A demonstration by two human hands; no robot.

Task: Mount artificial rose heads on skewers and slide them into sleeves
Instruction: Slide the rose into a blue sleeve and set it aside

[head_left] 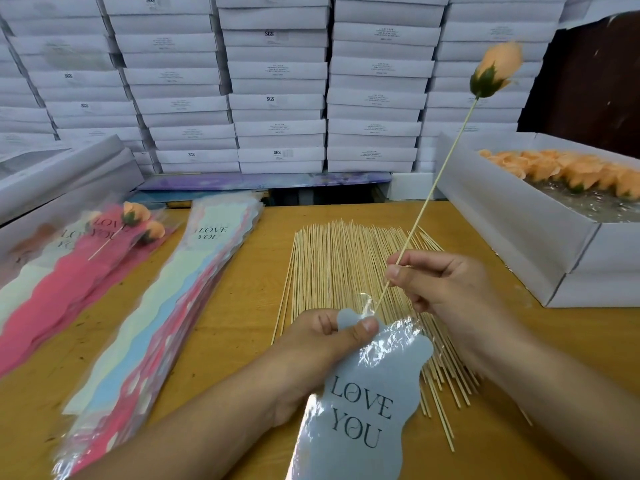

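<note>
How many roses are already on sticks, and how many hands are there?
Rose held up on a skewer by the right hand: 1
Finished roses in sleeves at the left: 2
Hands, counting the left hand: 2
Total: 5

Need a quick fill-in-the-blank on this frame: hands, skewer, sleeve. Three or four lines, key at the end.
1. The right hand pinches a skewer topped with a rose head coloured ____.
2. The left hand grips a pale blue sleeve printed "LOVE ____".
3. The skewer's lower tip is at the sleeve's ____ end.
4. The loose skewers lie on the ____.

Missing words: peach; YOU; open; table
</note>
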